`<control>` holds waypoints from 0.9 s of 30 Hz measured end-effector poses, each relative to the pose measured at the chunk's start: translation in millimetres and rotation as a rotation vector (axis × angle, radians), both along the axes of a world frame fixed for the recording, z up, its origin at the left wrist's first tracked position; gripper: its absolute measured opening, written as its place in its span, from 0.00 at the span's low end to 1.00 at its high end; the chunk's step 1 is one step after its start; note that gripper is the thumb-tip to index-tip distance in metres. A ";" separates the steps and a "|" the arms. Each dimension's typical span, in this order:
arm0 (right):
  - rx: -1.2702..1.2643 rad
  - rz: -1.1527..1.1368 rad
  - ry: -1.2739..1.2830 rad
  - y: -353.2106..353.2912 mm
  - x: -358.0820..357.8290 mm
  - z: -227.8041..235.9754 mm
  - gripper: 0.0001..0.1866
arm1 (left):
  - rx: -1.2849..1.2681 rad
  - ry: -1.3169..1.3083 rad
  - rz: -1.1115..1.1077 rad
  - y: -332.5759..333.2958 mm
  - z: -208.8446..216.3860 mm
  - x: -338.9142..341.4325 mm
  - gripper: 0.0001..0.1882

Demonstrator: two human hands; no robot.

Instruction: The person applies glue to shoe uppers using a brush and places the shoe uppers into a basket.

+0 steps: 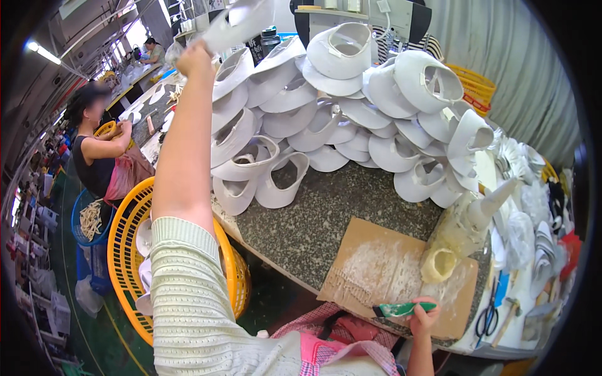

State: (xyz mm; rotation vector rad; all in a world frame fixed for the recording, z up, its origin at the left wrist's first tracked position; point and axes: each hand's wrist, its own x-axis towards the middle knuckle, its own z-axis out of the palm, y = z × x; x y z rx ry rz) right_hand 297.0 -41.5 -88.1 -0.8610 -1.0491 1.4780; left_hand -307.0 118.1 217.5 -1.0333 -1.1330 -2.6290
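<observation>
A broad, speckled grey stone-like tabletop (301, 232) filled the centre of the frame. On it, across the upper middle, rose a heaped pile of white, curved, visor-shaped pieces (360, 113) with open loops. A round yellow plastic lattice basket (130, 276), with more white pieces inside, stood at the lower left, partly behind the left sleeve. A flat brown cardboard sheet (357, 250), smeared with pale residue, lay at the table's near edge, lower right of centre. A cloudy, crusted plastic container (463, 229) with an open mouth sat over the sheet's upper right part.

At the top of the frame, left of centre, the left hand (194, 57) held up a thin white sheet-like piece (241, 25), its fingers closed on the near end; blur hid its exact outline. At the lower right, the right hand (426, 316) had its fingers wrapped around a slim green-handled tool (404, 309), the dark tip pointing left above the cardboard.

The step in hand looked like handling a single piece with the tool at the ready. The next move seemed to call for a steady left grip and the tool's tip clear of the clean white pieces.
</observation>
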 end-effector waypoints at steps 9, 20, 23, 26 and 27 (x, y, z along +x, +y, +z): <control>-0.033 0.032 0.019 9.2 3.3 -8.3 0.10 | -0.566 0.453 0.448 -21.5 -63.5 -15.2 0.24; 0.034 -0.076 -0.051 5.2 5.1 -20.7 0.12 | -0.493 0.766 0.523 -74.6 -149.7 157.6 0.17; 0.000 -0.090 0.130 7.0 -6.7 -19.9 0.12 | -0.421 1.184 -0.099 -129.6 -218.9 280.8 0.10; -0.037 -0.157 0.284 6.0 8.1 -16.6 0.12 | -0.498 0.923 -0.299 -156.0 -264.7 341.3 0.07; 0.003 -0.032 0.290 14.0 22.5 -33.0 0.12 | -0.500 0.922 -0.289 -164.9 -266.9 352.2 0.07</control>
